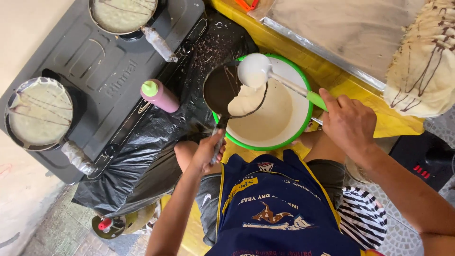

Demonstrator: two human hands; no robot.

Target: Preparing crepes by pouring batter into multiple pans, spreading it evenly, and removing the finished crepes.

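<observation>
- Holding a small dark round pan by its handle, the left hand has its grip wrapped tight.
- The right hand pinches a green-handled white ladle, tipping batter over the pan.
- Beneath sits a green-rimmed white batter bowl on the yellow worktop; a grey two-burner stove lies left.

Both hands clenched, fingers curled

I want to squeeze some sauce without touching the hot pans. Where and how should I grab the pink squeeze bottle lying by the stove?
Grip the pink squeeze bottle around its body from above, fingers across its width. It lies on its side on the black plastic sheet, green cap toward the stove, so the rounded body is free.
</observation>
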